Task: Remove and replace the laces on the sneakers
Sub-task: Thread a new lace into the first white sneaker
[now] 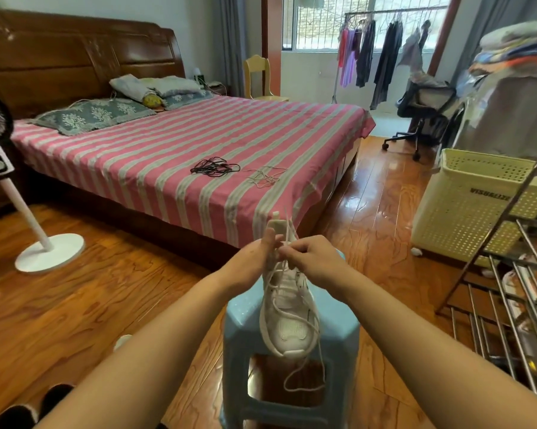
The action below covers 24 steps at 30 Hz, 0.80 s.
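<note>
The right hand pinched the white lace near the top eyelets; the left hand gripped the collar, fingers curled. The sneaker stood on the blue stool, toe over its near edge. The lace was judged soft, light and prone to snag; best taken near an eyelet. Slack hung below the seat. Open floor lay left; a rack crowded the right.

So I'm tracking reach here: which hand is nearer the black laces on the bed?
Left. The left hand sits below the black laces, slightly right; the right hand is farther right.
</note>
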Tool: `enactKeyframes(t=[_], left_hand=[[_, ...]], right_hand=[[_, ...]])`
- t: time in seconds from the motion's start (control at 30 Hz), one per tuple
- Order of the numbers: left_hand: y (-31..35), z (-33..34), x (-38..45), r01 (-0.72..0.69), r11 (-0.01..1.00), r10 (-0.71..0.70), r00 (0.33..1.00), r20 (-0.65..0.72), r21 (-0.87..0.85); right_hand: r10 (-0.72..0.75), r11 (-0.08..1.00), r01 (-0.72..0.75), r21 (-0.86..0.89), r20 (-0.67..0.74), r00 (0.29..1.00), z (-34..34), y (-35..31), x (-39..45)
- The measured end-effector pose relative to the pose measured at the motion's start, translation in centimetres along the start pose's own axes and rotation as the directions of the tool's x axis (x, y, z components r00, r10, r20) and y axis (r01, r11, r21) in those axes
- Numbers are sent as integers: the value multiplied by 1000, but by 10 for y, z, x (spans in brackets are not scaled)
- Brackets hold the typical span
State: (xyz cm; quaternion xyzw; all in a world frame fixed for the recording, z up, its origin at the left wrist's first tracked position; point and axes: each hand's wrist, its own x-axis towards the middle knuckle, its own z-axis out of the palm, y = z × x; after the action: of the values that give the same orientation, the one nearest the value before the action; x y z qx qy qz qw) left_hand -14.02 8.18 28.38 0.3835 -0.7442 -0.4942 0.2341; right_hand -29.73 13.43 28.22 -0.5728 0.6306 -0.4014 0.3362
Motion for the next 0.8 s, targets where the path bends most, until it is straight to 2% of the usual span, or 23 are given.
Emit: enactKeyframes(t=[0.13,0.2,0.23,0.3,0.37,0.4,0.47,0.5,0.57,0.63,0.67,0.7,0.73,0.8], left_hand=[[-7,2,0,-16,1000,16,1000,-14,12],[-6,0,-1,-22,1000,22,1000,6,10],[-3,-1,-2,-22,1000,22,1000,22,-12],[-2,-3,0,-32,999,33,999,42,-25],[2,0,2,-53,998,52,998,-44,-28],[4,1,4,-44,996,36,994,-106,-73],[14,-2,5,-6,988,-32,970,-239,-157],[20,-6,6,7,989,-50,957,-287,-151],[34,-15,6,10,996,-39,947,-320,-93],[52,-24,3,7,994,-42,946,-323,-110],[60,-29,1,9,991,-52,944,-327,-133],[67,-35,0,6,988,-59,941,-333,-157],[74,-39,-1,0,984,-61,939,-337,-178],[85,-46,-4,-30,970,-56,938,-343,-240]], right_hand=[[-123,934,158,322,-124,985,-23,-35,2],[-148,899,208,385,-179,973,-39,-51,9],[-150,913,204,355,-174,973,-44,-56,13],[-107,937,124,327,-70,992,-41,-54,23],[-52,939,48,341,2,999,-30,-40,28],[-52,953,57,298,-24,998,-26,-30,29],[-116,993,117,9,-70,991,-19,-7,28],[-142,970,135,-203,-19,990,-15,3,26],[-128,824,178,-537,129,983,-3,18,20],[-147,765,209,-610,151,978,5,21,18],[-160,793,189,-579,101,982,7,15,17],[-139,869,131,-477,19,990,5,9,18],[-76,949,55,-310,-56,995,0,1,19],[38,999,-36,17,-138,990,-15,-21,20]])
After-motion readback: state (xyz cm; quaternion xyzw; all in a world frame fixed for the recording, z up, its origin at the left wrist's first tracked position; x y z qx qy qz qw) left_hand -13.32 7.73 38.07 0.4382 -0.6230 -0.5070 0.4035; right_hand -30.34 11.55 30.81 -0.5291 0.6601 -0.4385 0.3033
